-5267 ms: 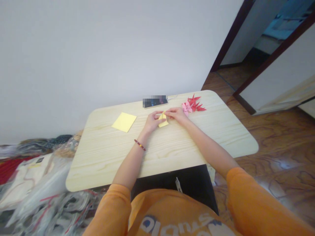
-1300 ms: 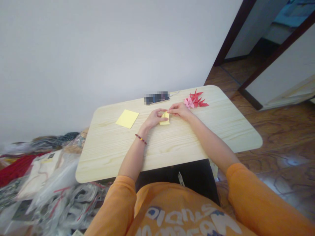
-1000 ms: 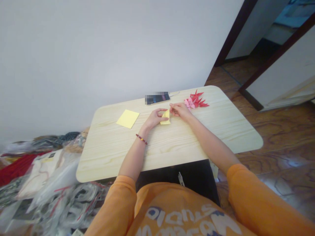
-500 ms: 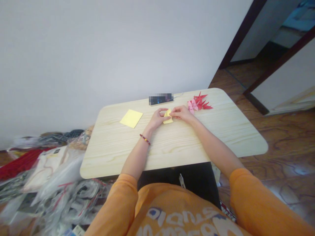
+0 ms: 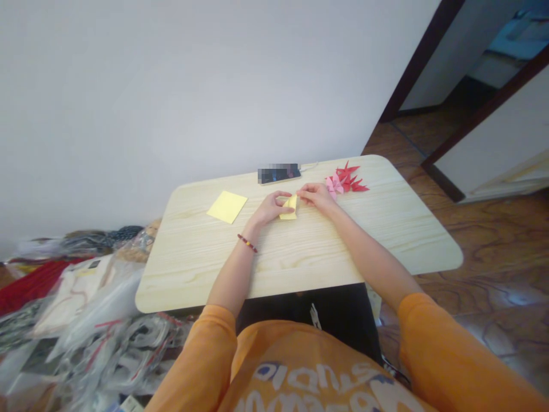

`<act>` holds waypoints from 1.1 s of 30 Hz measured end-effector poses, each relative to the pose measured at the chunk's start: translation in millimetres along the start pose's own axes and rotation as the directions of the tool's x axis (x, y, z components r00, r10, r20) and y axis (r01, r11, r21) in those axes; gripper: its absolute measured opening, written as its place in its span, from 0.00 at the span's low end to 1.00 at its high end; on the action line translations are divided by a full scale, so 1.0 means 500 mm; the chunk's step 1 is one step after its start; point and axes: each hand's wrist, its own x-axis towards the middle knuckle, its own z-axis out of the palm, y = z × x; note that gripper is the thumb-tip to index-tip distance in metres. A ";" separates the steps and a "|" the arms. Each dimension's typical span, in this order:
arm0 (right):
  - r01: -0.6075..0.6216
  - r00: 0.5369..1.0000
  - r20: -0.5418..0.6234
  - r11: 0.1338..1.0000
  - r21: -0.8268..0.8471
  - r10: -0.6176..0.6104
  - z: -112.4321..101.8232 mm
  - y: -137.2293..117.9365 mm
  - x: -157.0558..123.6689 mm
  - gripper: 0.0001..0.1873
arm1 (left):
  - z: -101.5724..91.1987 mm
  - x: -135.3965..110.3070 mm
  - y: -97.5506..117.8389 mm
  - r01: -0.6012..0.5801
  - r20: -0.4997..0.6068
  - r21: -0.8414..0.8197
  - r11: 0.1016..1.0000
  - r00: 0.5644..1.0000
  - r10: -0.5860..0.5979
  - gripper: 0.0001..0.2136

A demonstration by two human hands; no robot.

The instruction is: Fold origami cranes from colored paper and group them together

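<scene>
A small folded piece of yellow paper (image 5: 288,214) is held just above the table, or on it; I cannot tell which. My left hand (image 5: 271,208) grips it from the left, thumb in front and fingers behind. My right hand (image 5: 315,197) is pinched at the paper's upper right corner, fingertips closed on that edge. Left of my hands lies a flat yellow sheet (image 5: 227,206). Beyond my right hand sit pink folded paper (image 5: 334,185) and red folded paper pieces (image 5: 352,180) with pointed tips.
The pale wooden table (image 5: 197,269) stands against a white wall. A phone (image 5: 279,173) with a blurred screen lies at its back edge, a thin cable beside it. Plastic-bagged goods (image 5: 124,343) pile up on the floor at left. A doorway opens at right.
The folded paper has turned slightly and shifted a little left with my left hand. My right fingertips have moved from its middle to its upper right edge.
</scene>
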 end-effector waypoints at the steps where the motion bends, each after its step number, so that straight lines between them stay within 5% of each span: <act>1: 0.002 1.000 -0.006 1.000 0.010 -0.002 0.000 0.000 0.001 0.20 | 0.000 0.001 -0.002 -0.002 -0.020 -0.009 1.000 1.000 0.002 0.28; 10: 0.031 0.998 0.058 0.996 -0.082 -0.026 0.011 -0.005 -0.008 0.18 | 0.019 0.023 -0.017 -0.132 -0.316 -0.110 0.985 0.944 0.092 0.24; 16: 0.015 1.000 0.022 0.994 -0.106 -0.013 0.016 -0.005 -0.009 0.16 | 0.022 0.022 -0.020 -0.183 -0.309 -0.089 0.979 0.940 0.148 0.21; 22: 0.021 0.999 0.037 0.978 -0.207 -0.014 0.018 0.000 -0.010 0.11 | 0.022 0.022 -0.021 -0.220 -0.329 0.101 0.970 0.913 0.241 0.22; 33: 0.269 0.963 0.132 0.818 -0.508 -0.235 0.017 0.007 -0.005 0.03 | 0.019 0.022 -0.027 -0.290 -0.284 0.233 0.928 0.893 0.350 0.20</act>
